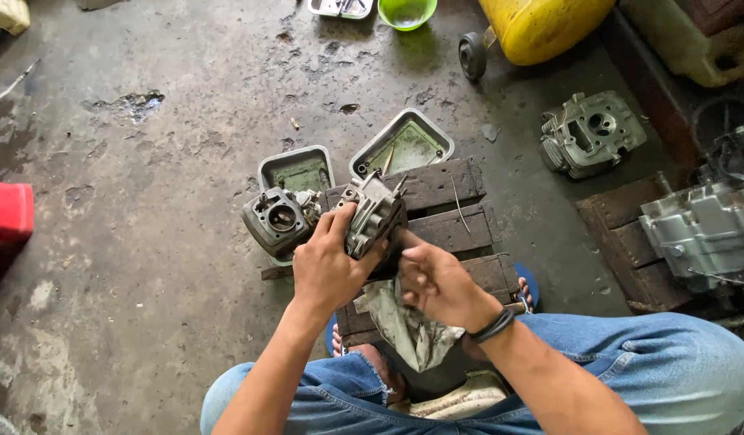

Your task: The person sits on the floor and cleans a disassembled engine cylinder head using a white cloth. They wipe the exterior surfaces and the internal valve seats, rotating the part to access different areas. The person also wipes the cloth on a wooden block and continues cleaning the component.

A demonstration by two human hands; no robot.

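Note:
My left hand grips a grey metal carburetor part and holds it up over a dark wooden pallet. My right hand is just below and to the right of the part, clutching a dirty greenish rag that hangs down toward my knees. A second carburetor body with a round bore rests at the pallet's left edge, close to my left hand.
Two small metal trays lie on the stained concrete floor behind the pallet. An engine cylinder head and an engine block sit at right. A yellow tank, green bowl and red object lie around.

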